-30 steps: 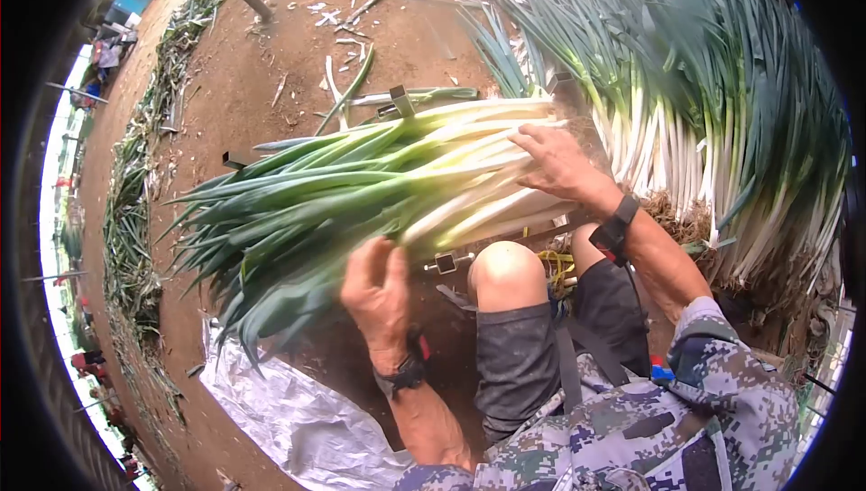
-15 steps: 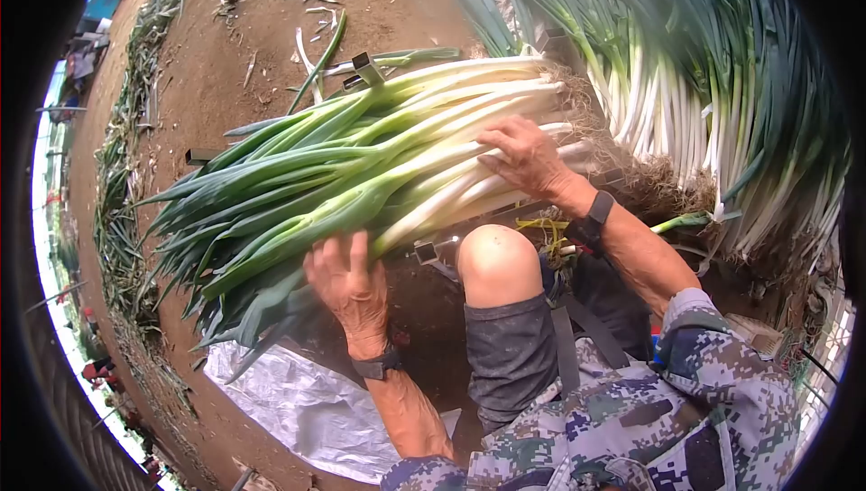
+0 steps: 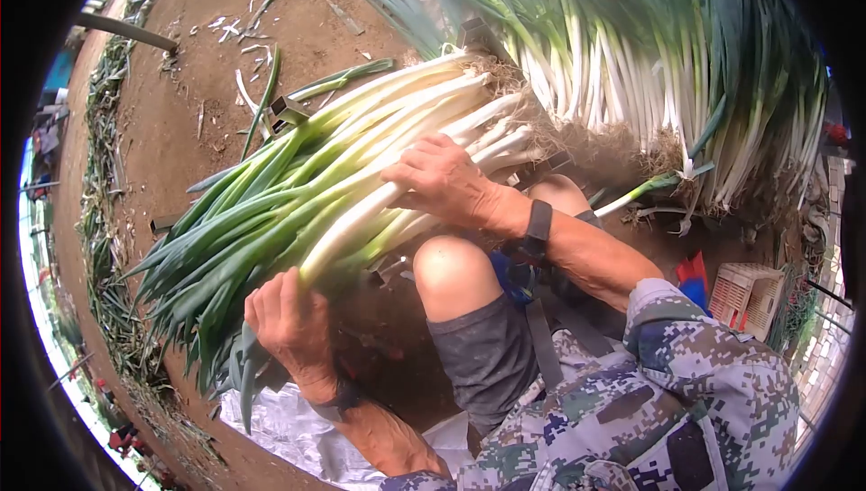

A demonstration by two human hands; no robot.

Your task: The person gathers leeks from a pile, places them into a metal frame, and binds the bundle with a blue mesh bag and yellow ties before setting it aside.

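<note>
A bundle of large green onions (image 3: 298, 189) lies across a low metal frame, leaves to the left and roots to the upper right. My left hand (image 3: 290, 324) is closed around a green onion (image 3: 338, 237) on the near side, where its white stem turns into leaf. On the white part of the same onion, my right hand (image 3: 442, 180) has its fingers curled round the stem, farther toward the roots. This onion bows slightly between both hands. The fingertips of my left hand are partly hidden by the leaves.
A big pile of green onions (image 3: 622, 49) stands at the upper right, roots toward me. Metal posts of the frame (image 3: 287, 112) stick up around the bundle. A whitish plastic sheet (image 3: 298, 437) lies below my left arm, and a basket (image 3: 747, 297) sits at the right.
The view has shifted. My left hand has closed on the near onion's leaf end, and my right hand has slid along the stems toward the leaves. That onion now lifts away from the bundle.
</note>
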